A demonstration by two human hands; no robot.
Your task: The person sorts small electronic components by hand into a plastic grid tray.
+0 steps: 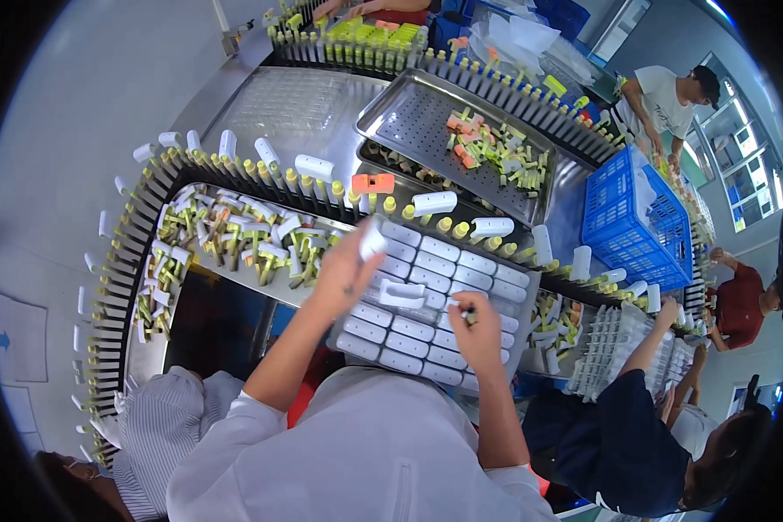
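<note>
In my left hand is a white oblong plastic cover, raised over the upper left corner of a tray. Rows of similar white covers fill much of this tray in front of me. One loose cover lies turned on its side across the rows. My right hand is closed above the tray's right half, its fingertips pinching a small dark and yellowish piece that is partly hidden. Just beyond the tray runs a curved line of black holders with yellow-tipped pegs, some carrying white covers.
Loose yellow-and-white pieces lie in a metal trough at left. A perforated metal tray holds orange and yellow pieces. A blue crate stands right, near stacked clear trays. Co-workers sit close on both sides.
</note>
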